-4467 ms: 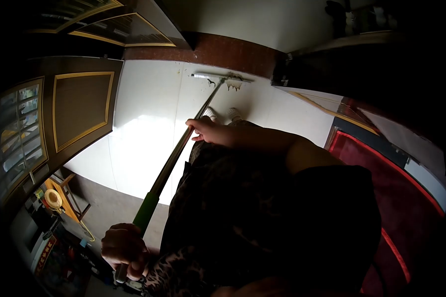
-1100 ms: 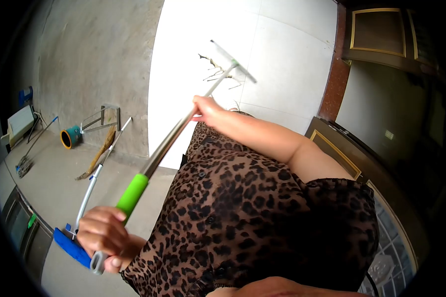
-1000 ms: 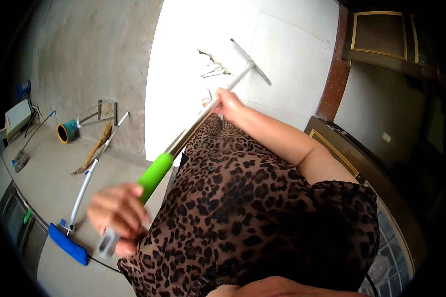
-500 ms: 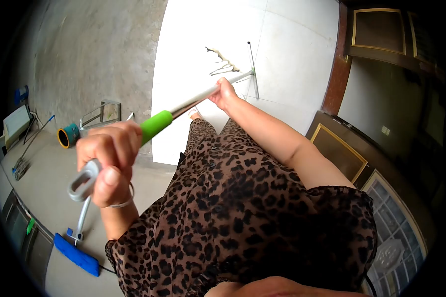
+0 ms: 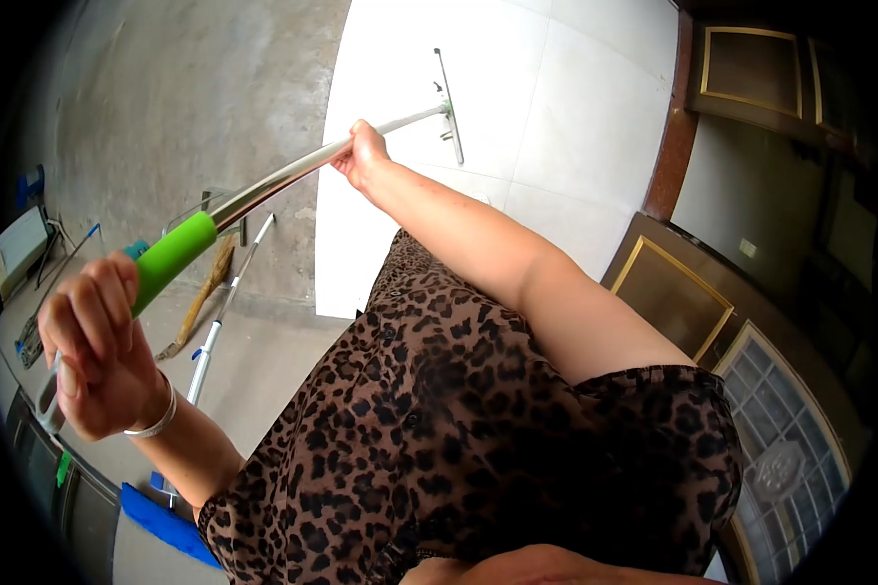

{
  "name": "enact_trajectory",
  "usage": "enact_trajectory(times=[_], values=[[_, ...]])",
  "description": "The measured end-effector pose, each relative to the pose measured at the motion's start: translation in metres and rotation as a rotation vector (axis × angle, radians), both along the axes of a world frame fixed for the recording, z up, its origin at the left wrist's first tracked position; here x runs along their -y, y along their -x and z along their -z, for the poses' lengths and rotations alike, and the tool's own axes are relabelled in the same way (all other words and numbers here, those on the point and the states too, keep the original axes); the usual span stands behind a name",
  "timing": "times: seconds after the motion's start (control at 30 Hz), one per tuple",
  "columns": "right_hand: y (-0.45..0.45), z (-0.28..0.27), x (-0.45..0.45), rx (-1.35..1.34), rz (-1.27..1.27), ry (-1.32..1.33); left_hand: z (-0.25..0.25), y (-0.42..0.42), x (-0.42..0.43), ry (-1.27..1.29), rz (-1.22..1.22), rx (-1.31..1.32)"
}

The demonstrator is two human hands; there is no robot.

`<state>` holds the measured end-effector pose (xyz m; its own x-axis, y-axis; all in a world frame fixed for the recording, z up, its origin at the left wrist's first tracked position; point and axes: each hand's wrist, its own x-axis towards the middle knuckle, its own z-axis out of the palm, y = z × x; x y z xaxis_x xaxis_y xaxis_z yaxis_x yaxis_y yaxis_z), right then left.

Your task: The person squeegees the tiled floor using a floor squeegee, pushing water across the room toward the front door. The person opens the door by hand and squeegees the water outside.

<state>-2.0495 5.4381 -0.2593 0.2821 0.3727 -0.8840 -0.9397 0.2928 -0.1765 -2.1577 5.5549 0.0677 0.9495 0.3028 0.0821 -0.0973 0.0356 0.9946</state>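
Both hands hold a long-handled floor squeegee with a shiny metal pole and a green grip. My left hand, with a bracelet at the wrist, is closed around the end of the green grip, beside its grey hanging loop. Further along the pole, my right hand is wrapped around the bare metal. The thin dark bar head rests on the white tiled floor, away from my body. Small dark bits show against the bar, too small to name for certain.
Left, a blue flat mop head lies near a white pole and a straw broom. A teal bucket is partly hidden behind my left hand. At right stand a wooden door frame and dark panels with gold trim.
Both hands and the squeegee have moved left, with my left hand pulled back and lower. The bar head has slid left to where the twig lay; the twig no longer shows clearly.
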Motion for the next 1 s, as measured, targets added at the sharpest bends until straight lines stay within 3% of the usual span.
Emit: enact_trajectory(times=[0.23,0.3,0.4,0.53,0.8,1.0], values=[[0.015,-0.012,-0.047,0.019,-0.093,-0.012,-0.014,0.035,-0.006,0.039,-0.112,0.064],[0.014,-0.021,-0.046,0.067,-0.217,0.029,-0.018,0.048,-0.005,0.15,-0.104,0.116],[0.006,-0.015,-0.045,0.108,-0.379,0.114,-0.009,0.06,0.007,0.212,-0.296,0.165],[-0.024,0.038,-0.038,0.244,-0.714,0.23,0.039,0.06,0.042,0.093,-0.488,0.047],[0.077,0.018,0.004,0.114,-0.708,0.251,0.022,0.132,0.097,0.146,-0.808,0.018],[0.118,-0.004,0.017,0.02,-0.713,0.143,-0.001,0.157,0.094,0.135,-0.757,0.053]])
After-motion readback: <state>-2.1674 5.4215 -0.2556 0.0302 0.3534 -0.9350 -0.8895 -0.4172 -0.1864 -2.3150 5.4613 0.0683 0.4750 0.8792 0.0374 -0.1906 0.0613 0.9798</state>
